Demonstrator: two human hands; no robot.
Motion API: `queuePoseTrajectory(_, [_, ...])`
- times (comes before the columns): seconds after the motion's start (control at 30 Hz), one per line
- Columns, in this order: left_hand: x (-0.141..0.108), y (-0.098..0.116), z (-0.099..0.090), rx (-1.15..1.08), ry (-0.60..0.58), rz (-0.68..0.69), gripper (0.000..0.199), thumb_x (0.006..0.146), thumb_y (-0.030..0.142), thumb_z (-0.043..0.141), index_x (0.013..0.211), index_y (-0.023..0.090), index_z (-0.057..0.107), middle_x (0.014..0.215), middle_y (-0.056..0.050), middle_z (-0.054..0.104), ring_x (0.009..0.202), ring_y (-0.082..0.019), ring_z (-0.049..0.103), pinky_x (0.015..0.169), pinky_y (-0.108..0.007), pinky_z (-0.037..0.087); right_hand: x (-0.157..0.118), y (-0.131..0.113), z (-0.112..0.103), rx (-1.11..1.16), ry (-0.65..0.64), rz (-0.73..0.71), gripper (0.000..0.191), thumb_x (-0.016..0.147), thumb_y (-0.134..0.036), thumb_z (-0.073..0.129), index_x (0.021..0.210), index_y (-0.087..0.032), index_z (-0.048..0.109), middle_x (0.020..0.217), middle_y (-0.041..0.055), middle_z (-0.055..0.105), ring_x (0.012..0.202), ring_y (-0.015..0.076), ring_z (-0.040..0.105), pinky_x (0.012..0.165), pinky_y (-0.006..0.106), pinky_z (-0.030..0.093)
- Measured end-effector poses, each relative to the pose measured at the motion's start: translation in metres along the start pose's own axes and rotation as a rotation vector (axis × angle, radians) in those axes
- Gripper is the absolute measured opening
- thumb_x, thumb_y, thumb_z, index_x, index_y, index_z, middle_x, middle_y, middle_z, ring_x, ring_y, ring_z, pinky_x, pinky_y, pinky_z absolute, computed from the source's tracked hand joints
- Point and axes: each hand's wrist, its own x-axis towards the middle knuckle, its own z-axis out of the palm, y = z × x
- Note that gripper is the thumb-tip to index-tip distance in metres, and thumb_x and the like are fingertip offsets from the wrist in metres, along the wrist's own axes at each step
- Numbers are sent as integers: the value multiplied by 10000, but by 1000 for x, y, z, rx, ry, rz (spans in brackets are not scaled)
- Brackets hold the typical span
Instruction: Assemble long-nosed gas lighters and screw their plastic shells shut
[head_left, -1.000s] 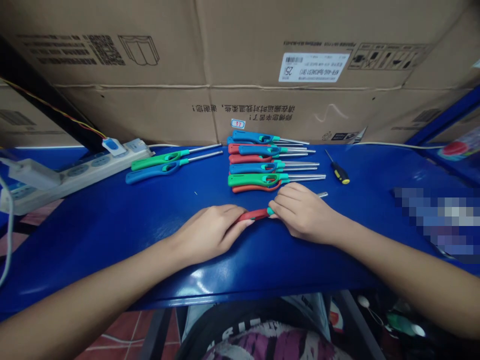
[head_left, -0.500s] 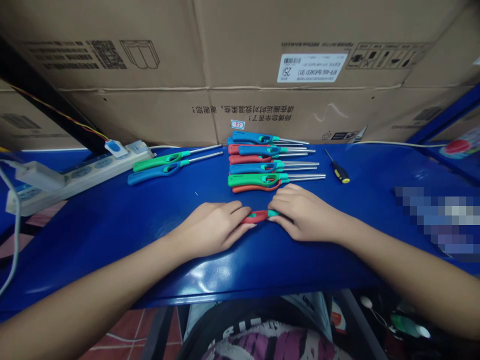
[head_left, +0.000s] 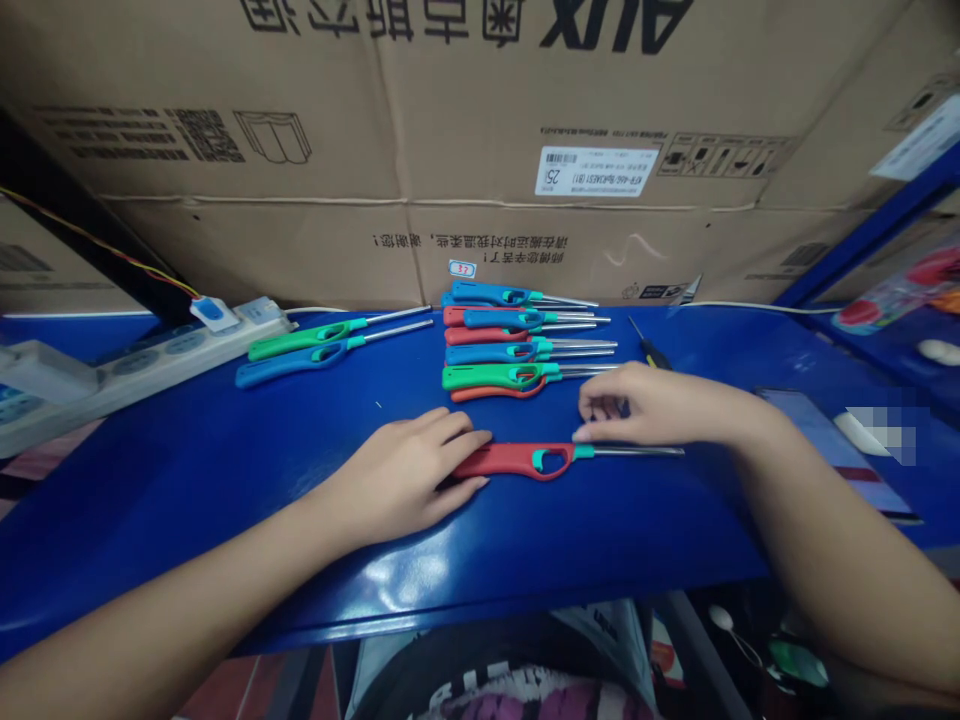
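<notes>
A red gas lighter (head_left: 504, 460) with a teal trigger and a long metal tube lies level on the blue table. My left hand (head_left: 420, 465) is closed around the rear end of its handle, thumb and fingers on either side. Just above the lighter's teal collar, my right hand (head_left: 637, 405) is lifted with loosely curled fingers. A gap shows between its thumb and fingers, with nothing in it; whether the thumb tip touches the collar is unclear. Partly hidden behind the right hand is a black and yellow screwdriver (head_left: 654, 352).
Behind my hands lies a stack of blue, red and green lighters (head_left: 491, 376). At left are a green lighter (head_left: 300, 340) and a blue lighter (head_left: 281, 370) beside a power strip (head_left: 161, 355). A cardboard box (head_left: 450, 120) stands behind; a flat tablet-like device (head_left: 817, 440) is at right.
My right hand has let go of the red lighter's front and moved up and right, baring the metal tube. My left hand still holds the handle. The view has tilted slightly upward and right.
</notes>
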Motion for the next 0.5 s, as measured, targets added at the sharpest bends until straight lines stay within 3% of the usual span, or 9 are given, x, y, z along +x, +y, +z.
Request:
queuePoseTrajectory(0.13, [0,2,0,-76,11,-18,399,1003,377,497,1342,180,571,1202,-102,637,1085,-272,623,875,-421,567,0,27,-11,-222,372,242,327,933,-458,528,846,-184,684,840,74,730,737,202,642,681,312,443])
queuePoseTrajectory(0.23, [0,2,2,-155,41,-32,381,997,352,515,1325,173,588,1195,-105,635,1093,-261,614,911,-415,561,0,50,-18,-290,392,475,306,909,-442,529,782,-192,650,772,82,720,689,212,634,647,319,432])
queuePoseTrajectory(0.37, [0,1,4,-263,76,-30,357,994,316,524,1314,178,600,1211,-107,632,1111,-247,603,969,-411,537,0,74,-22,-343,361,765,323,889,-478,537,763,-196,628,807,113,717,803,277,665,703,358,450])
queuePoseTrajectory(0.43, [0,1,5,-304,87,-34,340,991,291,530,1302,179,608,1198,-107,638,1110,-246,605,976,-416,532,-1,83,-20,-375,365,831,321,868,-478,571,899,-168,649,953,160,712,916,320,668,752,380,463])
queuePoseTrajectory(0.5, [1,3,7,-347,106,-48,305,985,258,547,1269,179,627,1178,-103,645,1109,-245,605,979,-416,529,-1,91,-15,-367,399,833,452,845,-476,608,1120,-117,611,1149,232,658,1023,357,648,787,398,475])
